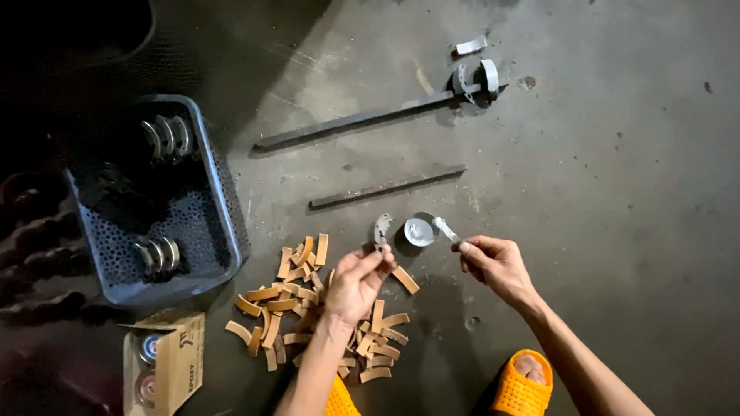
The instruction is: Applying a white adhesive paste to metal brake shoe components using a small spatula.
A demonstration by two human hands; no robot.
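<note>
Head view, floor workplace.

Left hand (pixel 356 281): raised above the pile, fingers pinched on a curved grey metal shoe (pixel 381 230) held upright at the fingertips; a tan lining strip (pixel 405 280) sticks out just below the same hand.

Right hand (pixel 493 262): closed in a pinch on a small flat spreader (pixel 445 229), its tip angled toward a small round tin (pixel 418 231) standing on the concrete floor (pixel 617 231) between the two hands.

Step in hand, as judged: loading the spreader from the tin, coating of the shoe or strip not yet made. The next move would call for bringing the loaded tip across to the shoe, which lies just left of the tin, near the spreader.

Surroundings: pile of tan curved strips (pixel 308 308) under the left forearm; grey perforated basket (pixel 216 192) with more shoes at left; open carton (pixel 166 358) with tins; two long metal bars (pixel 385 186); orange sandals (pixel 523 385).
</note>
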